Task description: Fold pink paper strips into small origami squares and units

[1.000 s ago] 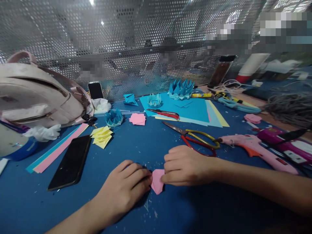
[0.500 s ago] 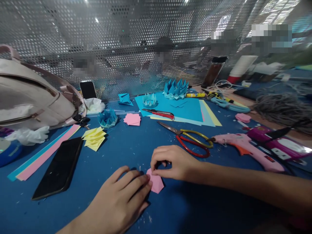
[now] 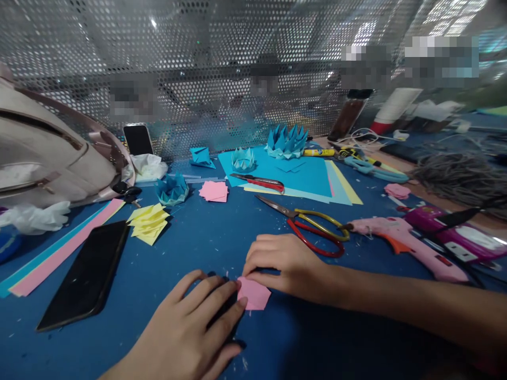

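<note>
A small folded pink paper [image 3: 254, 293] lies on the blue table [image 3: 222, 232] near the front edge. My left hand [image 3: 194, 327] rests flat beside it, fingertips pressing its left edge. My right hand [image 3: 287, 264] comes in from the right and pinches the paper's upper edge with curled fingers. Both hands touch the same piece.
Red-and-yellow scissors [image 3: 312, 227] and a pink glue gun [image 3: 404, 240] lie right of my hands. A black phone [image 3: 85, 277], yellow folded papers [image 3: 148, 222], pink squares [image 3: 214, 191], blue origami pieces [image 3: 285, 142], blue sheets, a utility knife [image 3: 259, 182] and a pale bag [image 3: 43, 153] sit behind.
My right hand has flattened onto the pink paper's top edge, and the paper now lies flatter. My left hand slid slightly nearer the front; the view shifted a little.
</note>
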{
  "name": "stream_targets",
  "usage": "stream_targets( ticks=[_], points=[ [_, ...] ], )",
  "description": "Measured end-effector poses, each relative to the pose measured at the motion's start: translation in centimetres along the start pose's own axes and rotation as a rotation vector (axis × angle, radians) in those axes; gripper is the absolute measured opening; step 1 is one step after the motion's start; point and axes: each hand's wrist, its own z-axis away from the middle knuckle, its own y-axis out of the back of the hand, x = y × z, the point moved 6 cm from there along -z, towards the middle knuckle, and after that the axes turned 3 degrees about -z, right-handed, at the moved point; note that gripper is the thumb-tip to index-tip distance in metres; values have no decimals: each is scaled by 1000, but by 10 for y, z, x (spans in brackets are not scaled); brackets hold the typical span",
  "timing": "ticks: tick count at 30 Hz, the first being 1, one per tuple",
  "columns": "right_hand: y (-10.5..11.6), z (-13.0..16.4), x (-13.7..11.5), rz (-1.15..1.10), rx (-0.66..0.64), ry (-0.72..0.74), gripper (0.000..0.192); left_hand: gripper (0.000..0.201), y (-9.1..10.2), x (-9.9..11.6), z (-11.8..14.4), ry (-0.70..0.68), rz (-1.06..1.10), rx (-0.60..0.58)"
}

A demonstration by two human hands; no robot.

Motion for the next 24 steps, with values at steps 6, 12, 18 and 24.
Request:
stream_targets(
  ticks=[6,12,18,24],
  points=[
    [1,1,-13,301,-51,197,21,36,2,-2,-3,2,-9,2],
    [2,2,-15,386,-70,258,22,38,2,-2,-1,-7,-31,-6],
    [2,2,-11,333,-70,241,22,39,1,-2,0,-13,-16,-12],
    [5,2,-2,182,-32,155,19,41,1,-3,0,-30,-19,-19]
  ],
)
